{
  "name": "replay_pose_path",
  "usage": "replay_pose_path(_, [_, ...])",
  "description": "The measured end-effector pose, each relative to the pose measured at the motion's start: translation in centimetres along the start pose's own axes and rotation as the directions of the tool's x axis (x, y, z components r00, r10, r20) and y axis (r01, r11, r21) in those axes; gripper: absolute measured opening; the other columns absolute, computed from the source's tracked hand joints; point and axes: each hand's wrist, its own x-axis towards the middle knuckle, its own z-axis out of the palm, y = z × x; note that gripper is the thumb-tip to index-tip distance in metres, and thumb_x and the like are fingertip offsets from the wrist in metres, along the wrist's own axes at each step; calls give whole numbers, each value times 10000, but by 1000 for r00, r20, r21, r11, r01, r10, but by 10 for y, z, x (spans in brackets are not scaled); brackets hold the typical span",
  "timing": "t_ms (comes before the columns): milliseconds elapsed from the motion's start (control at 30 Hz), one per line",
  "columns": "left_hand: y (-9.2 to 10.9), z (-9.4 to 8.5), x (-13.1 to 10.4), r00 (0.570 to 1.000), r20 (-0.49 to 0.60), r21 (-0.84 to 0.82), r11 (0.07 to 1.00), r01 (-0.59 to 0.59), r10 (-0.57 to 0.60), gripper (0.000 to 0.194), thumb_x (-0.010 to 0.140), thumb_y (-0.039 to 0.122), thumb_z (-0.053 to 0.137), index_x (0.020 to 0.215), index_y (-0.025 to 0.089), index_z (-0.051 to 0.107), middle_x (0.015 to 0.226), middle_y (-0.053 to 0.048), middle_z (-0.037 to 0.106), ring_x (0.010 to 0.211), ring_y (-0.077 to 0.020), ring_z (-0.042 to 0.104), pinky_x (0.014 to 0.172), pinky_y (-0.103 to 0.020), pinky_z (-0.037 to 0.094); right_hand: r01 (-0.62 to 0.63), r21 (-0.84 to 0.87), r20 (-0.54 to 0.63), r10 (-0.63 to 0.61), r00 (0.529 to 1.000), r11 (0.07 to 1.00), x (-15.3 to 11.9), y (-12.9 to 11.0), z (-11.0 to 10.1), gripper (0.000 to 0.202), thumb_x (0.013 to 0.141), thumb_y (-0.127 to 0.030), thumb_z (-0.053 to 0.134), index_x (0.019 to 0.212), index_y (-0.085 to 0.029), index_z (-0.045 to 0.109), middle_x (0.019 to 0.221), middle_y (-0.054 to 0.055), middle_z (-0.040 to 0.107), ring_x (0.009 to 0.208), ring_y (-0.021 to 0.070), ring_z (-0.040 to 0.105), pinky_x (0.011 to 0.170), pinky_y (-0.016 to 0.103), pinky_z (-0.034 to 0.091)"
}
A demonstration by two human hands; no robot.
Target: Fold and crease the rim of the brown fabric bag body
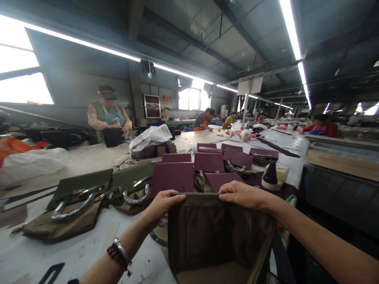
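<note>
An olive-brown fabric bag body (219, 236) is held up before me, its open mouth facing me so that the lining shows. My left hand (166, 201) pinches the far rim near its left corner, thumb on the near side. Farther right along the same rim, my right hand (239, 194) grips it, thumb and fingers closed on the edge. Just beyond my hands lie several maroon flap panels (171, 177) on bags. To the left rest a green handbag (79, 185) and a second green handbag (133, 179), their handles wrapped in clear plastic.
A pot with a black cone top (274, 175) stands right of the maroon bags. Behind them sits a clear plastic bag (154, 138). A co-worker (109, 112) handles a black item across the table (89, 157). A white plastic bag (35, 165) lies far left.
</note>
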Motion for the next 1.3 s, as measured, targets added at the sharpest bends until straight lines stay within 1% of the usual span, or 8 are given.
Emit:
replay_pose_path(167, [10, 6, 8, 999, 39, 9, 1000, 8, -9, 372, 527, 442, 716, 660, 114, 601, 542, 14, 585, 499, -110, 513, 502, -207, 362, -33, 77, 18, 32, 999, 996, -16, 2, -5, 300, 797, -325, 395, 827, -114, 606, 738, 30, 609, 645, 134, 519, 584, 214, 397])
replay_pose_path(300, [13, 12, 13, 995, 94, 31, 999, -23, 20, 352, 538, 426, 716, 644, 116, 587, 505, 38, 538, 467, -86, 460, 470, -192, 319, -73, 53, -48, 76, 996, 996, -26, -4, -4, 225, 764, -313, 471, 859, -146, 588, 772, 26, 604, 678, 144, 521, 571, 212, 377])
replay_pose_path(467, [5, 21, 22, 986, 158, 39, 997, -65, 59, 331, 587, 420, 686, 683, 124, 573, 540, 32, 544, 491, -93, 461, 477, -196, 310, -86, -6, -149, 84, 985, 996, -29, -5, 3, 194, 758, -322, 500, 643, -166, 512, 615, -12, 497, 592, 120, 432, 535, 223, 301])
replay_pose_path(733, [7, 30, 30, 966, 252, 34, 997, -62, 52, 336, 603, 431, 669, 704, 133, 551, 571, 33, 533, 513, -93, 468, 513, -200, 331, -49, 125, -25, 52, 998, 991, -36, 17, 6, 378, 846, -466, 341, 661, -163, 469, 588, -40, 393, 534, 87, 364, 476, 189, 302])
replay_pose_path(933, [15, 34, 33, 966, 255, 82, 994, -66, 43, 345, 614, 440, 656, 704, 131, 531, 558, 42, 500, 501, -87, 440, 489, -193, 305, 1, 96, -75, 7, 997, 995, -40, 15, -2, 420, 875, -479, 251, 672, -169, 450, 679, -15, 436, 632, 115, 407, 570, 210, 349])
replay_pose_path(1033, [18, 37, 32, 961, 275, 95, 993, -73, 45, 353, 630, 450, 639, 719, 132, 517, 571, 41, 499, 508, -89, 439, 492, -195, 312, -2, 73, -96, 9, 995, 997, -38, 16, -1, 384, 862, -468, 308, 700, -166, 480, 691, -10, 464, 645, 122, 424, 587, 219, 347])
replay_pose_path(1133, [22, 40, 30, 952, 300, 104, 990, -96, 60, 353, 647, 447, 631, 762, 129, 528, 612, 33, 516, 550, -96, 450, 510, -196, 323, -15, 66, -100, 21, 995, 998, -37, 17, 2, 336, 845, -433, 373, 686, -162, 494, 664, -15, 473, 630, 118, 424, 571, 212, 336])
replay_pose_path(1300, [28, 37, 27, 925, 369, 55, 992, -112, 84, 365, 651, 418, 647, 874, 142, 558, 699, 17, 561, 643, -117, 493, 581, -204, 359, -47, 79, -98, 54, 994, 996, -39, 18, 3, 362, 854, -430, 336, 655, -160, 472, 608, -28, 428, 568, 100, 381, 508, 197, 312])
